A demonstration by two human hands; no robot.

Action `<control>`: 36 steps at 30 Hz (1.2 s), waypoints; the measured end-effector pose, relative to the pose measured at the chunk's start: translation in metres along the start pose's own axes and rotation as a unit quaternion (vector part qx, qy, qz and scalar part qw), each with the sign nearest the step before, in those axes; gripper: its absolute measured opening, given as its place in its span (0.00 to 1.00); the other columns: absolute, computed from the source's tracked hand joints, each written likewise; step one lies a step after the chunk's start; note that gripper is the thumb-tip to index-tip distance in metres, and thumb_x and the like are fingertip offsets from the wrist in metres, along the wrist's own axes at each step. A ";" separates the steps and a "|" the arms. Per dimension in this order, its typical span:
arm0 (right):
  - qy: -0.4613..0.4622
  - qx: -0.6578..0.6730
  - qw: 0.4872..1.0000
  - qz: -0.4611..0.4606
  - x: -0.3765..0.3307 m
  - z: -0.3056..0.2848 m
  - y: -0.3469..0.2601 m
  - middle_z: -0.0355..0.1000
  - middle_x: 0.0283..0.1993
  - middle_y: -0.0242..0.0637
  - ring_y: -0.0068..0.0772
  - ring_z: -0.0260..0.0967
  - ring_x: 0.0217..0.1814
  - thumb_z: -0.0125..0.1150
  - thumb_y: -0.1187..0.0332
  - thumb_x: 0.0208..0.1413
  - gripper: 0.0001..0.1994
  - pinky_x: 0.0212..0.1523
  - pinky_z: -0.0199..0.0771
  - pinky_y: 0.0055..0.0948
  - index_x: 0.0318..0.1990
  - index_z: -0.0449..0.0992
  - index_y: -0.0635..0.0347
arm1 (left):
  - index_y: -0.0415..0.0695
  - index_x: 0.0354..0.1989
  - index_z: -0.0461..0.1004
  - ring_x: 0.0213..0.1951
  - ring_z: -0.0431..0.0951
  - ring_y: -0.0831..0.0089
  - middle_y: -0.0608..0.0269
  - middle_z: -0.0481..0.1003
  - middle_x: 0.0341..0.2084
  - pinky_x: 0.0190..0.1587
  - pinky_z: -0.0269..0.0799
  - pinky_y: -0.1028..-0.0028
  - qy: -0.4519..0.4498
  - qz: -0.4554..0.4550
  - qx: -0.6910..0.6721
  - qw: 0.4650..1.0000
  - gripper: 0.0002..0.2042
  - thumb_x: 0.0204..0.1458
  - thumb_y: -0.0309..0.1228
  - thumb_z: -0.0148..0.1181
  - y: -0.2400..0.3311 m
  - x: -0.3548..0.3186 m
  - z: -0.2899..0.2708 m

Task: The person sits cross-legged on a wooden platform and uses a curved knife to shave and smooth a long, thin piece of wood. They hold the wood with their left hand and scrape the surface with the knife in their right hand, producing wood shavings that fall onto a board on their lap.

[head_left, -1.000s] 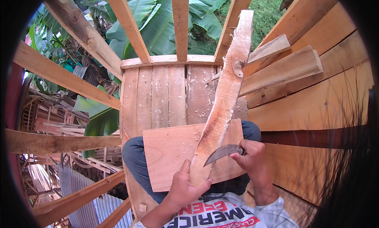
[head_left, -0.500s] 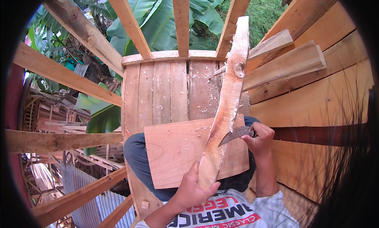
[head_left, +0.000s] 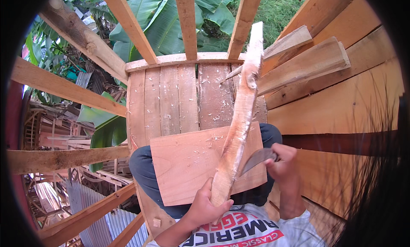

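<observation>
A long, rough strip of wood [head_left: 242,114] with a knot and a reddish-brown patch slants up and away from me. My left hand [head_left: 207,207] is closed round its near end. In my right hand [head_left: 282,161] is the handle of a curved knife [head_left: 257,160]. Its dark blade points left, close beside the right edge of the strip, near the lower part; whether it touches the wood I cannot tell. Beneath the strip, a flat wooden board [head_left: 188,161] lies across my lap with small shavings on it.
Planks [head_left: 171,101] scattered with shavings form the floor ahead. Offcut boards [head_left: 305,67] lean at the right by a plank wall [head_left: 333,106]. Upright wooden slats [head_left: 186,24] ring the front and left, with banana leaves [head_left: 149,20] and corrugated metal sheets [head_left: 92,213] beyond.
The knife has moved slightly down and toward me along the strip's right side. The strip has turned a little, showing a narrower face. My left hand keeps its hold.
</observation>
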State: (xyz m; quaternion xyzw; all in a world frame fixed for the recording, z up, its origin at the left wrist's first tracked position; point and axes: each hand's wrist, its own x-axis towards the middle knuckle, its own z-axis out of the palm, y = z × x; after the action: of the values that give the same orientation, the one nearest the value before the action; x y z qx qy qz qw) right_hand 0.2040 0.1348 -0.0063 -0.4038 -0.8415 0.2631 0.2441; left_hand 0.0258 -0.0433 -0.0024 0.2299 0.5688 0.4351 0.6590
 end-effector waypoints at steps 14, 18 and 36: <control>0.120 -0.037 0.989 0.074 0.023 -0.002 0.038 0.54 0.13 0.45 0.46 0.54 0.15 0.55 0.35 0.48 0.35 0.18 0.56 0.37 0.16 0.62 0.64 | 0.34 0.49 0.62 0.36 0.76 0.71 0.53 0.74 0.33 0.41 0.71 0.72 0.007 0.036 0.114 0.993 0.28 0.41 0.32 0.68 -0.004 -0.025 -0.002; 0.002 0.013 1.000 -0.003 -0.009 0.017 -0.007 0.60 0.12 0.39 0.42 0.64 0.15 0.61 0.36 0.42 0.31 0.17 0.61 0.33 0.15 0.65 0.59 | 0.34 0.54 0.60 0.39 0.72 0.74 0.58 0.71 0.39 0.43 0.69 0.75 0.040 0.046 -0.013 0.998 0.29 0.42 0.27 0.66 0.001 -0.014 -0.010; 0.083 -0.053 0.991 -0.086 0.010 0.033 0.012 0.57 0.11 0.35 0.39 0.62 0.14 0.62 0.32 0.32 0.33 0.16 0.61 0.32 0.13 0.62 0.56 | 0.34 0.56 0.57 0.44 0.69 0.75 0.58 0.70 0.40 0.48 0.65 0.75 -0.019 0.029 -0.020 0.999 0.32 0.42 0.30 0.65 0.012 -0.019 0.001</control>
State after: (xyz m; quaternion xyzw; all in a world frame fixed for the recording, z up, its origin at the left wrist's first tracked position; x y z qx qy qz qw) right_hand 0.1851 0.1413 -0.0365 -0.3628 -0.8628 0.1619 0.3126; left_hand 0.0232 -0.0532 0.0175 0.2417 0.5402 0.4607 0.6615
